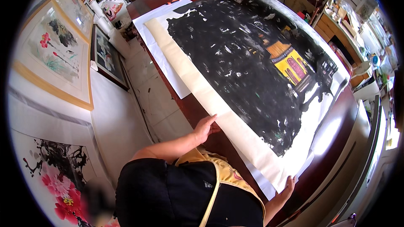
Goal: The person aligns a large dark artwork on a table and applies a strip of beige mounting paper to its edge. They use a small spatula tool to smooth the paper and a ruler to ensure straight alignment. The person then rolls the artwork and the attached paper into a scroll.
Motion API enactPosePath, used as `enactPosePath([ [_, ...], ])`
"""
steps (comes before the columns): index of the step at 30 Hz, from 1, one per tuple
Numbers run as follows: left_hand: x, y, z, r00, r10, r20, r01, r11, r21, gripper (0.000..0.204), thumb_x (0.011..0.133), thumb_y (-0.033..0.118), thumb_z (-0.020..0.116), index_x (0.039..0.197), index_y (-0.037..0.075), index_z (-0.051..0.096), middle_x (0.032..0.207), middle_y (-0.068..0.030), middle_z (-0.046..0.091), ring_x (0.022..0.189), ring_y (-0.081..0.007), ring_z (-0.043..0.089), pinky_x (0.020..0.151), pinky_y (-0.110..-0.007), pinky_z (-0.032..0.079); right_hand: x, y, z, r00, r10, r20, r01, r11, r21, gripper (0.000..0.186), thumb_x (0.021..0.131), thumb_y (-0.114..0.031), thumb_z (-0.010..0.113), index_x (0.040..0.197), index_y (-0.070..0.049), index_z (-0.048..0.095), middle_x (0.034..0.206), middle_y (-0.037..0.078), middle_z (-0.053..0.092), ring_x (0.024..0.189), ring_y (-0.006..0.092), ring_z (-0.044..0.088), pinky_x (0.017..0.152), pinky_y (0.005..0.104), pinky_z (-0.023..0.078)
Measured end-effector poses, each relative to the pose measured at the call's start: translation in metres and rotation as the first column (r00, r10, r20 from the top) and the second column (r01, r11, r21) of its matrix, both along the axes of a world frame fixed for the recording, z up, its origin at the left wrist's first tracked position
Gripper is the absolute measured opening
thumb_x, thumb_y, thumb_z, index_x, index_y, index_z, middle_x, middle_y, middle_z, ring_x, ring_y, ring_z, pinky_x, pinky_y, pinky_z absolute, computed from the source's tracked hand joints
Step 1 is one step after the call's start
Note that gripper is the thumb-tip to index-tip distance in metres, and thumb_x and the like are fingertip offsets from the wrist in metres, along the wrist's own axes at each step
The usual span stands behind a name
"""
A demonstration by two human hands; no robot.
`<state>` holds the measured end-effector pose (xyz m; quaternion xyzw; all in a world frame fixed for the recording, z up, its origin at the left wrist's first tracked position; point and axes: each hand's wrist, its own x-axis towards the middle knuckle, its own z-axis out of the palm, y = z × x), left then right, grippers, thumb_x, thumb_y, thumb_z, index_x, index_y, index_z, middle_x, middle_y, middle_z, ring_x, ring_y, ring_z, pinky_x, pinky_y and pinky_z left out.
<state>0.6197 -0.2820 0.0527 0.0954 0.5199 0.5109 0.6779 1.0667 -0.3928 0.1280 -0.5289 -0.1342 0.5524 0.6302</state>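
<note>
A large painting on paper [235, 59] spreads over the dark red table, covered in black ink with a yellow building under an orange roof. Its near long edge is a cream paper margin [185, 73] that curls upward. My left hand [206, 128] grips this margin around the middle of the edge, thumb on top. At the near right corner my right hand [288, 188] pinches the paper between thumb and fingers. White sheets [182, 89] lie underneath and show past the margin. The far long side of the painting looks raised or rolled.
The glossy dark red table [141, 2] shows around the paper. Orange-handled scissors [173, 1] lie near its far left corner. Framed flower paintings [54, 46] lean along the left wall. A cluttered wooden cabinet [332, 29] stands at the right, with tall boards [366, 143] nearer.
</note>
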Motion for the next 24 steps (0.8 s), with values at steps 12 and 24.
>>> enactPosePath([
  [12, -0.022, -0.008, 0.027, 0.772, -0.608, -0.187, 0.554, 0.787, -0.270, 0.057, 0.107, 0.052, 0.050, 0.102, -0.001, 0.070, 0.085, -0.0105, 0.073, 0.078, -0.0183, 0.072, 0.072, -0.032, 0.060, 0.055, -0.012, -0.072, 0.722, -0.028, 0.691, 0.229, 0.952, -0.201, 0.039, 0.103, -0.030, 0.065, 0.134, -0.009, 0.057, 0.114, 0.000, 0.062, 0.101, 0.0116, 0.059, 0.086, 0.0338, 0.046],
  [24, -0.149, -0.025, 0.121, 0.795, -0.489, -0.358, 0.602, 0.706, 0.373, 0.031, 0.108, 0.029, 0.056, 0.113, 0.003, 0.072, 0.101, -0.0050, 0.071, 0.091, -0.0127, 0.066, 0.085, -0.030, 0.052, -0.159, 0.100, -0.026, 0.751, 0.138, 0.646, -0.145, 0.988, -0.042, 0.019, 0.103, -0.010, 0.061, 0.121, -0.003, 0.065, 0.102, 0.000, 0.063, 0.088, 0.0082, 0.056, 0.076, 0.0232, 0.047],
])
